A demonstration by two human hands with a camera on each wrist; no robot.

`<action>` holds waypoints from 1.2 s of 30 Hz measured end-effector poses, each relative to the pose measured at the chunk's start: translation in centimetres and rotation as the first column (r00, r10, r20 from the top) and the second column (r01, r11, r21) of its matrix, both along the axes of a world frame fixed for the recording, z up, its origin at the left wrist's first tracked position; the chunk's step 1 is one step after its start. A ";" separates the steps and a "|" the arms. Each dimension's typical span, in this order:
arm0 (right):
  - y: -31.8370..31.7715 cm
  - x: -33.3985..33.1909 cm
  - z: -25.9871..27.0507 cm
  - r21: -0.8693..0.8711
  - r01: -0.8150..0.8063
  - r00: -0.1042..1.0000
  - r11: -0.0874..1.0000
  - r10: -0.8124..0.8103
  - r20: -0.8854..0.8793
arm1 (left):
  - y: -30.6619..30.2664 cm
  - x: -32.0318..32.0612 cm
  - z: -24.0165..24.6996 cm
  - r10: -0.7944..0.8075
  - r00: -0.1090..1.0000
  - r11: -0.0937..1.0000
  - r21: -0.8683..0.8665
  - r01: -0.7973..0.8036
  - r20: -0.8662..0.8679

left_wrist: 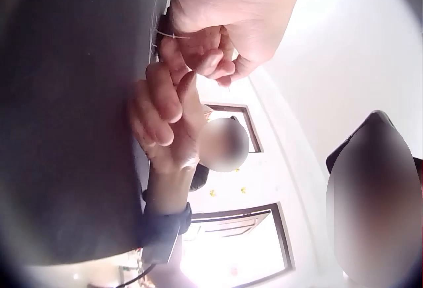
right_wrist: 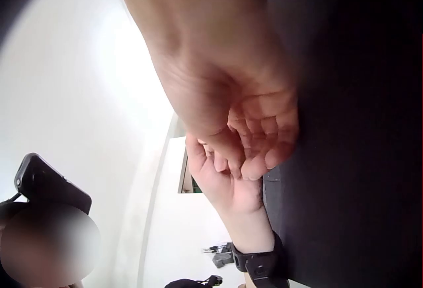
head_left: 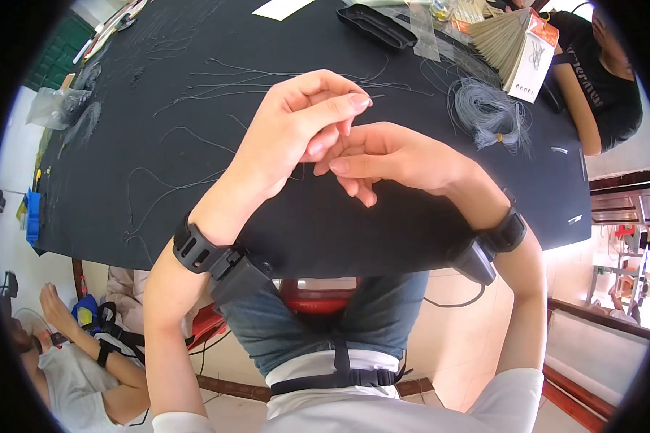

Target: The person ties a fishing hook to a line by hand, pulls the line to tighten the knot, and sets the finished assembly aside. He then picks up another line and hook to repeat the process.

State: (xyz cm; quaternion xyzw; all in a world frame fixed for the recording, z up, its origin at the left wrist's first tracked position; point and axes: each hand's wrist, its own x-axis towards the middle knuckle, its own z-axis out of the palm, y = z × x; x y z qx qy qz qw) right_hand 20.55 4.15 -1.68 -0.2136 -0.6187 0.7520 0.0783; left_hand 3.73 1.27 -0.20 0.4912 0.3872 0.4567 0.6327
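In the head view, the left hand (head_left: 278, 137) pinches a thin dark strand (head_left: 378, 96) between thumb and forefinger, its short end sticking out past the fingertips. Just below and to the right, the right hand (head_left: 412, 160) has loosely bent fingers, their tips beside the left hand's lower fingers. Whether its thumb and forefinger pinch a line cannot be told. In the left wrist view, a pale thin line (left_wrist: 173, 35) with a small knot shows by the left hand (left_wrist: 231, 10), above the right hand (left_wrist: 162, 113). The right wrist view hides what lies between the fingers.
Loose lines (head_left: 188, 130) lie across the dark table (head_left: 354, 238). A coiled bundle of line (head_left: 487, 108), a fanned stack of cards (head_left: 509, 54) and a black tray (head_left: 377, 27) are at the far right. A plastic bag (head_left: 54, 105) lies at the left edge. Other people sit on both sides.
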 end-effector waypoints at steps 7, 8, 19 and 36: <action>0.6 0.3 -0.5 -0.027 0.558 0.826 0.829 -0.559 -0.078 | 0.5 -0.1 -0.7 0.227 0.936 0.928 0.352 -0.124 -0.268; 0.7 0.3 -0.3 0.065 0.627 0.778 0.776 -0.619 -0.111 | 0.5 -0.2 -0.6 0.241 0.925 0.928 0.349 -0.131 -0.293; 0.1 -0.1 0.0 0.214 0.658 0.753 0.722 -0.625 -0.207 | 0.4 -0.2 -0.5 0.254 0.907 0.936 0.320 -0.144 -0.335; 0.0 -0.2 0.2 0.197 0.624 0.782 0.756 -0.606 -0.150 | 0.6 -0.1 -1.2 0.256 0.921 0.929 0.340 -0.149 -0.294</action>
